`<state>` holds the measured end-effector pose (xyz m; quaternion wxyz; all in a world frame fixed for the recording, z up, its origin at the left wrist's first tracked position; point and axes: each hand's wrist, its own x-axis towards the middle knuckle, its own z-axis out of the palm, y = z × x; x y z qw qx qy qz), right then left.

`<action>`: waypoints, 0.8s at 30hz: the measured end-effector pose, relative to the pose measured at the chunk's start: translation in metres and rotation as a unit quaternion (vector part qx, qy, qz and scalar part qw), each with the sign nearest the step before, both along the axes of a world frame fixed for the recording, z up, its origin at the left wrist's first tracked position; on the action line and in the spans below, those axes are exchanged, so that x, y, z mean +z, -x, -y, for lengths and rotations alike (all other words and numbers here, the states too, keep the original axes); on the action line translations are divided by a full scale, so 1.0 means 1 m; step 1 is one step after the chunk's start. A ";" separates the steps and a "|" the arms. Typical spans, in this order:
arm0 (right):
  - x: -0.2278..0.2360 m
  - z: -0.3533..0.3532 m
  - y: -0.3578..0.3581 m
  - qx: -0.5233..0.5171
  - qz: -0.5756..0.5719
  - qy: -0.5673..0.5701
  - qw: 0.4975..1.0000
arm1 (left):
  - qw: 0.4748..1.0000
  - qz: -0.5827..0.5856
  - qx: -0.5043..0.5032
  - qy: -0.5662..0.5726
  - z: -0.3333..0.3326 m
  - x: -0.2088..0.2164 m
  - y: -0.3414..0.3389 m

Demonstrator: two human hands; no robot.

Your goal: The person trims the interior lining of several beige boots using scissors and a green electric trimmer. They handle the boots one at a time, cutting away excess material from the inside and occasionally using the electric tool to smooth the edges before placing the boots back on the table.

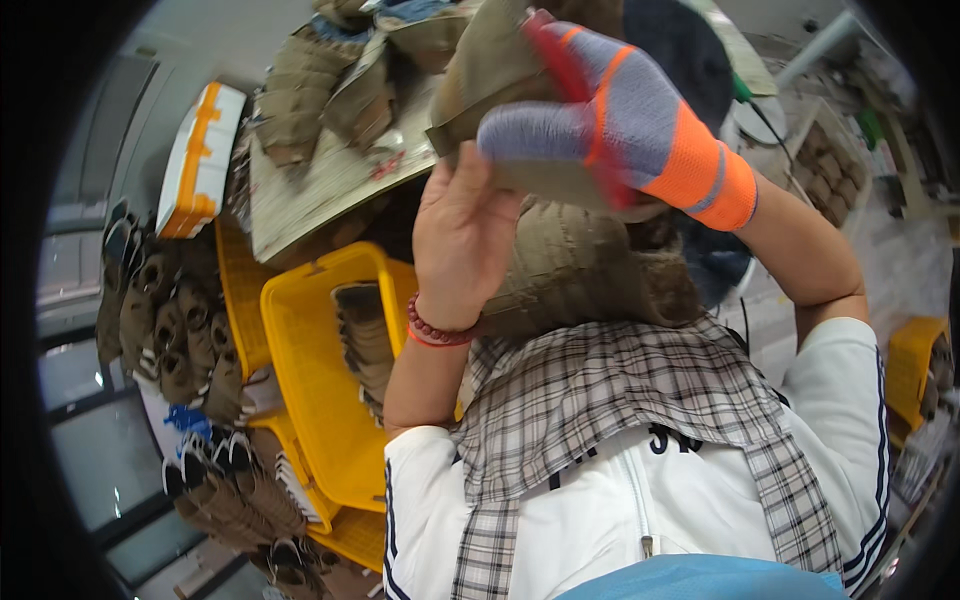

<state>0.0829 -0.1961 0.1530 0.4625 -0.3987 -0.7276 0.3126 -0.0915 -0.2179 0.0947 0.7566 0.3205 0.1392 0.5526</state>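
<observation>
Held up before me is an olive-brown shoe upper, partly covered by my hands. My left hand, bare with a beaded bracelet at the wrist, pinches its lower edge between thumb and fingers. On my right hand is a grey and orange knit glove. Its fingers close around a long red tool, smeared by motion, whose exact kind I cannot make out. The tool lies against the upper. Below, a stack of more brown uppers rests on my plaid apron.
A worktable ahead carries more brown uppers. To the left stand a yellow crate with uppers inside, a white box with orange tape and racks of shoes. At the right are a bin of brown pieces and a yellow crate.
</observation>
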 end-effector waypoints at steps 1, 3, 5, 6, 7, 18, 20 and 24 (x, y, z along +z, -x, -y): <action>0.002 0.004 -0.015 -0.019 0.014 -0.039 0.999 | 0.999 -0.004 -0.041 -0.030 -0.002 0.004 -0.013; 0.011 0.023 -0.050 -0.049 0.029 -0.066 0.996 | 0.987 -0.098 -0.072 -0.104 0.000 0.005 -0.031; 0.020 0.055 -0.083 -0.074 0.003 -0.017 0.997 | 0.942 -0.270 -0.047 -0.191 0.009 0.006 -0.040; 0.022 0.073 -0.096 -0.089 -0.029 0.026 0.995 | 0.851 -0.404 0.008 -0.335 0.011 0.000 -0.040; 0.021 0.089 -0.106 -0.102 -0.072 0.078 0.989 | 0.771 -0.461 0.029 -0.438 0.015 -0.007 -0.041; -0.117 0.111 -0.095 -0.078 -0.160 0.365 0.914 | 0.760 -0.368 -0.066 -0.532 0.024 -0.061 -0.020; -0.112 0.113 -0.088 -0.079 -0.083 0.384 0.916 | 0.767 -0.363 -0.054 -0.527 0.026 -0.064 -0.024; -0.105 0.109 -0.052 -0.051 0.056 0.222 0.972 | 0.729 -0.407 -0.006 -0.551 0.025 -0.064 -0.030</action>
